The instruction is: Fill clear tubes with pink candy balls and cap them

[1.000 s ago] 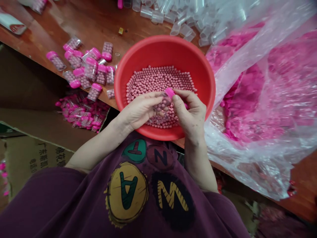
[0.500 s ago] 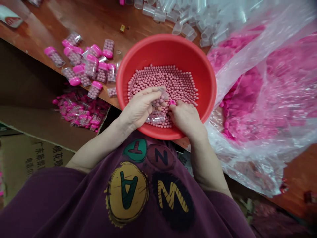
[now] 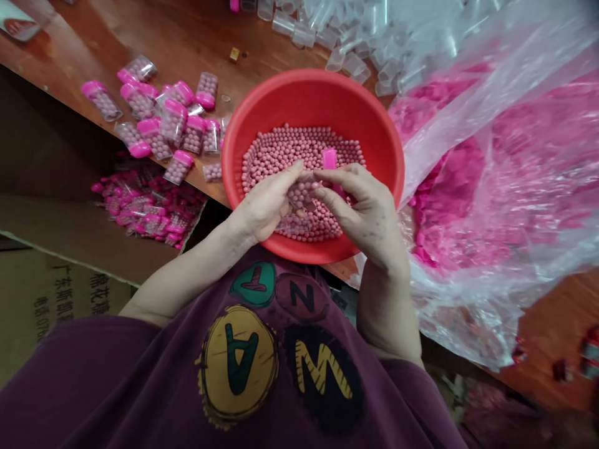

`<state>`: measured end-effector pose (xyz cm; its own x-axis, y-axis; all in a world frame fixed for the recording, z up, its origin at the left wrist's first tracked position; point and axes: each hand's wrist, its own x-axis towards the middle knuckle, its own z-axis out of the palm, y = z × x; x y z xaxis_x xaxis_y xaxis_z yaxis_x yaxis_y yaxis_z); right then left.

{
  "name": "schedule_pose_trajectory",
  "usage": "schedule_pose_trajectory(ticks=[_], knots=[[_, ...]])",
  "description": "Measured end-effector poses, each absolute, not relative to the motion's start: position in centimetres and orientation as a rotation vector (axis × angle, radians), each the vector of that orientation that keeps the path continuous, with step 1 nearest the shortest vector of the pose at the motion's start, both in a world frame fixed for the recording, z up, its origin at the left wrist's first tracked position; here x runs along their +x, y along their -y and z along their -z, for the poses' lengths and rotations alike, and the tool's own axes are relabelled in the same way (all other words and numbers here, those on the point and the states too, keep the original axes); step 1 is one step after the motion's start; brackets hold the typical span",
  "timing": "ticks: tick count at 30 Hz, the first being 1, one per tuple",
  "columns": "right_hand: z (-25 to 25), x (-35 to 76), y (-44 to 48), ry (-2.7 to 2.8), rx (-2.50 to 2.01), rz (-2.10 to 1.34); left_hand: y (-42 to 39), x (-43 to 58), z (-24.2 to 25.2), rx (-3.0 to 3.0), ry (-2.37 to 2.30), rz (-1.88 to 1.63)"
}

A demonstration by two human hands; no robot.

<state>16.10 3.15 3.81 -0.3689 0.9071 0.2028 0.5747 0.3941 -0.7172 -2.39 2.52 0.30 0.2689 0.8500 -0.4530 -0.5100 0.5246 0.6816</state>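
Observation:
My left hand (image 3: 266, 206) is closed around a small clear bottle (image 3: 302, 192) filled with pink beads, over the red basin (image 3: 311, 78). My right hand (image 3: 367, 212) reaches in from the other side, its thumb and index finger touching the bottle's end. A bright pink cap (image 3: 329, 158) shows behind the right index finger, apparently held by the hidden fingers. Below, loose pink beads (image 3: 276, 140) cover the bottom of the basin. Another clear bottle (image 3: 294, 224) lies on the beads, partly under my left hand.
Filled bottles with pink caps (image 3: 173, 121) lie left of the basin on the wooden table (image 3: 187, 37). More fill a cardboard box (image 3: 56, 218) below the edge. Empty clear bottles (image 3: 346, 25) are heaped at the back; a plastic bag (image 3: 449, 137) of pink caps lies right.
My right hand has risen from the beads and come to the bottle in my left hand, with the pink cap lifted along. My left hand stays nearly in place.

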Motion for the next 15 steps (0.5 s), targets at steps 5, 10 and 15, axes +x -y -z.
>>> schedule_pose_trajectory(ticks=[5,10,15], knots=[[-3.1,17.2,-3.2,1.985,-1.256,-0.693,-2.8,-2.6,-0.6,0.491,-0.92,-0.919],[-2.8,17.8,-3.0,1.949,-1.275,-0.596,-2.8,-2.7,-0.9,0.428,-0.894,-0.872],[-2.5,16.6,-2.4,1.959,-1.147,-0.655,-2.4,-2.4,0.2,0.53,-0.897,-0.957]])
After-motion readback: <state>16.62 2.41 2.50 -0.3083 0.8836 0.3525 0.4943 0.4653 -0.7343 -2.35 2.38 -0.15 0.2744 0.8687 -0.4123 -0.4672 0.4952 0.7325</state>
